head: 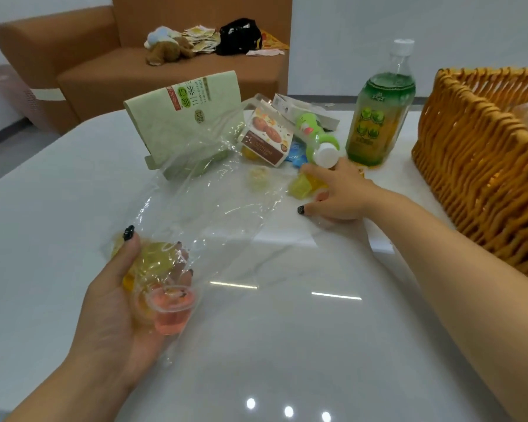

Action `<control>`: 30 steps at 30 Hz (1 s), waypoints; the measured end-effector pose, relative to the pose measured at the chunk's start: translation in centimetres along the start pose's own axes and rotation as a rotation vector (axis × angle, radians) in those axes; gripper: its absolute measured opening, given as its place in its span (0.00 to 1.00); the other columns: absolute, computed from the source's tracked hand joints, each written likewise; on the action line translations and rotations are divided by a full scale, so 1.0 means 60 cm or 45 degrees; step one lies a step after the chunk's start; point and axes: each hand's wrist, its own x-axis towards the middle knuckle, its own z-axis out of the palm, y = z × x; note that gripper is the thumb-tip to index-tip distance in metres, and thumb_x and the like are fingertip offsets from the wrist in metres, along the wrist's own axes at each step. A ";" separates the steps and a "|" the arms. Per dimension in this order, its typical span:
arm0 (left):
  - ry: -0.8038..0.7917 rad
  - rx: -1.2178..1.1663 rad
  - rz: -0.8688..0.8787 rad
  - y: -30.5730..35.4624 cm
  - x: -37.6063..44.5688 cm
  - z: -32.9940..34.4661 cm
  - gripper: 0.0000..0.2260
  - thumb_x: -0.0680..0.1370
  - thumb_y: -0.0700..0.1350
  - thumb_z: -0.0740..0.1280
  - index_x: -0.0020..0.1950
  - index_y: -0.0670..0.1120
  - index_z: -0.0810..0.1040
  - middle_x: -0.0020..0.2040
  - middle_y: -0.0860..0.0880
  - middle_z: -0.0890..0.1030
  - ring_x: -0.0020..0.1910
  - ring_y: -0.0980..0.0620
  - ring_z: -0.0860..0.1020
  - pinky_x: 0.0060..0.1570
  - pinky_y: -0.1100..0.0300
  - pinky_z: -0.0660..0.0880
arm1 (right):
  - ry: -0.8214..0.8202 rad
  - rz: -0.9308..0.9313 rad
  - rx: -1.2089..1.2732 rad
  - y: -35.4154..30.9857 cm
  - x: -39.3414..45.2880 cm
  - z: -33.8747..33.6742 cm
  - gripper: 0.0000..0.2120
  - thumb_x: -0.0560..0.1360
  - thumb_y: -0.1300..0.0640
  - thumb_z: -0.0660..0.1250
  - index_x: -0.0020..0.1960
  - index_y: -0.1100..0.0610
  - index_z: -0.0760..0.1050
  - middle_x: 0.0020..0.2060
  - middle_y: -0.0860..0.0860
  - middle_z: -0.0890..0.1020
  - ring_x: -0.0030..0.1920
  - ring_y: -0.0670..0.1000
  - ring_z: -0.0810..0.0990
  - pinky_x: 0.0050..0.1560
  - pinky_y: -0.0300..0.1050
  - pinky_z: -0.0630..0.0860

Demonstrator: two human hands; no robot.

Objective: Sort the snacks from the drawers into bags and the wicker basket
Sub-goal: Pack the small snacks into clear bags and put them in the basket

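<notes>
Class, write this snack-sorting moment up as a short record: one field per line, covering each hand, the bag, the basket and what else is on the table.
Left hand: holds the clear plastic bag with jelly cups inside
Right hand: reaching over loose jelly cups on the table
Wicker basket: at the table's right side
Tall bottle: upright, left of the basket
Green packet: propped up behind the bag
Brown snack box: tilted, next to the packet

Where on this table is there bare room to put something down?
Free: the near table between the left hand and the right forearm, and the far-left stretch beside the green packet. Crowded: around the right hand, between packet, bottle and wicker basket.
</notes>
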 end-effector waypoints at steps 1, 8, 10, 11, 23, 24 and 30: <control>0.006 -0.013 0.007 0.001 -0.001 0.002 0.21 0.75 0.58 0.65 0.27 0.48 0.84 0.36 0.49 0.84 0.31 0.54 0.80 0.42 0.60 0.60 | 0.003 -0.024 0.001 -0.004 -0.009 0.001 0.40 0.67 0.32 0.68 0.74 0.33 0.53 0.72 0.53 0.58 0.73 0.58 0.58 0.70 0.63 0.62; 0.020 -0.094 -0.023 0.020 -0.013 0.006 0.15 0.74 0.59 0.67 0.39 0.48 0.82 0.42 0.48 0.84 0.32 0.52 0.82 0.31 0.63 0.75 | -0.013 -0.138 -0.025 -0.047 -0.102 0.016 0.34 0.71 0.33 0.64 0.73 0.33 0.54 0.64 0.51 0.64 0.66 0.54 0.63 0.64 0.56 0.67; -0.002 -0.120 -0.010 0.024 -0.014 0.001 0.15 0.75 0.58 0.68 0.47 0.47 0.79 0.43 0.47 0.83 0.34 0.51 0.81 0.31 0.63 0.77 | -0.005 -0.170 -0.019 -0.061 -0.140 0.023 0.32 0.72 0.33 0.63 0.72 0.33 0.55 0.64 0.51 0.64 0.66 0.53 0.63 0.63 0.55 0.68; -0.004 -0.129 0.004 0.026 -0.015 -0.002 0.15 0.75 0.58 0.68 0.50 0.47 0.78 0.45 0.47 0.83 0.35 0.51 0.81 0.31 0.62 0.77 | 0.000 -0.185 -0.010 -0.067 -0.160 0.027 0.31 0.72 0.33 0.63 0.72 0.32 0.55 0.64 0.51 0.64 0.66 0.52 0.63 0.63 0.55 0.68; 0.167 -0.285 0.129 0.103 -0.026 -0.085 0.20 0.79 0.54 0.66 0.68 0.48 0.73 0.57 0.47 0.80 0.45 0.51 0.83 0.46 0.54 0.80 | 0.106 -0.175 0.011 -0.119 -0.312 0.074 0.32 0.73 0.35 0.63 0.73 0.32 0.55 0.70 0.49 0.61 0.72 0.51 0.59 0.67 0.48 0.66; 0.179 -0.313 0.137 0.112 -0.027 -0.097 0.17 0.79 0.54 0.66 0.65 0.50 0.74 0.55 0.49 0.79 0.44 0.51 0.83 0.43 0.55 0.80 | 0.085 -0.172 -0.034 -0.122 -0.312 0.072 0.34 0.72 0.32 0.62 0.74 0.31 0.51 0.73 0.49 0.58 0.74 0.53 0.55 0.70 0.50 0.61; 0.214 -0.312 0.165 0.137 -0.037 -0.129 0.16 0.79 0.54 0.67 0.63 0.48 0.76 0.55 0.48 0.80 0.45 0.52 0.84 0.41 0.56 0.80 | 0.190 -0.191 0.062 -0.166 -0.295 0.030 0.40 0.67 0.22 0.49 0.74 0.30 0.37 0.78 0.44 0.43 0.78 0.52 0.39 0.75 0.61 0.43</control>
